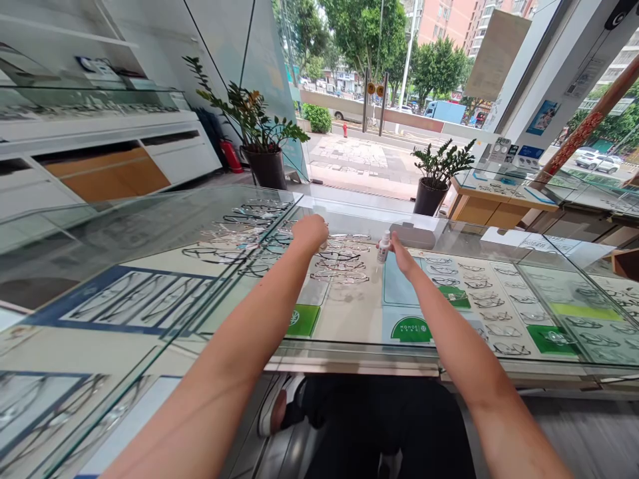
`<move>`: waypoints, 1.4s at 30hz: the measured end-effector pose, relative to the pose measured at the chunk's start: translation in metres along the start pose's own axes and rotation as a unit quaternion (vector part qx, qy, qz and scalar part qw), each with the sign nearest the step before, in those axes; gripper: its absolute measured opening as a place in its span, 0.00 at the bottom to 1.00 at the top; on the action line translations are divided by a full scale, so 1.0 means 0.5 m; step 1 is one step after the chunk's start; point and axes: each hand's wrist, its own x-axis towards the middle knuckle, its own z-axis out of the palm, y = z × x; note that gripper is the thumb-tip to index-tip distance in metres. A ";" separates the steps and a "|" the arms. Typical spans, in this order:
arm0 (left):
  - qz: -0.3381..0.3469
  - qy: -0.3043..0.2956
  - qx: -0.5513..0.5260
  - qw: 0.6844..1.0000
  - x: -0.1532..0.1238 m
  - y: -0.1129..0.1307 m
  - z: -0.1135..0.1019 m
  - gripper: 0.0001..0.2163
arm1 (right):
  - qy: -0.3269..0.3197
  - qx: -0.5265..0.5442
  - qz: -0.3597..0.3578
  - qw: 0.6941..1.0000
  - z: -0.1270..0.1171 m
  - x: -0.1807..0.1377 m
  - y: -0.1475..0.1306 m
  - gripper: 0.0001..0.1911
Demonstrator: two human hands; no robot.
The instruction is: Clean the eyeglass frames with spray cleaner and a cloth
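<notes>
Clearly, MOHOE reads in white on the green-arched card [411, 330], nearer you than the bottle [384, 249], whose own label is too small to read. Your right hand [398, 249] closes its fingers around that bottle, nearly upright; your left hand [310, 233], left of it, has curled fingers, though I cannot tell whether they pinch anything. Nearer you than the bottle runs the glass counter's [359, 360] front edge. Eyeglasses [342, 266] crowd the bottle's left; 2 potted plants [430, 198] stand beyond it.

Both bare arms [244, 319] outstretched, left hand [310, 233] curled inward, right hand [399, 254] in a grip
</notes>
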 end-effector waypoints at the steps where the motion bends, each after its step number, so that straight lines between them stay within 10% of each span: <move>1: 0.005 0.000 0.001 1.000 -0.002 0.001 -0.001 0.22 | -0.002 0.002 -0.008 1.000 0.000 -0.002 -0.002 0.42; 14: 0.205 -0.010 0.008 0.979 -0.012 0.019 0.002 0.15 | -0.021 -0.005 -0.108 0.994 0.013 -0.016 -0.012 0.18; 25: 0.213 0.098 -0.069 0.970 -0.017 0.028 0.013 0.13 | 0.045 -0.054 -0.148 0.987 0.011 -0.017 -0.015 0.21; 31: 0.239 0.254 -0.405 0.845 -0.061 0.071 -0.019 0.07 | 0.245 -0.135 -0.322 0.904 0.000 -0.048 -0.062 0.12; 35: 0.265 0.244 -0.524 0.772 -0.135 0.121 -0.020 0.08 | 0.204 -0.177 -0.396 0.878 0.031 -0.088 -0.087 0.10; 42: 0.367 0.236 -0.505 0.745 -0.211 0.145 -0.016 0.06 | 0.198 -0.200 -0.426 0.860 0.055 -0.113 -0.094 0.14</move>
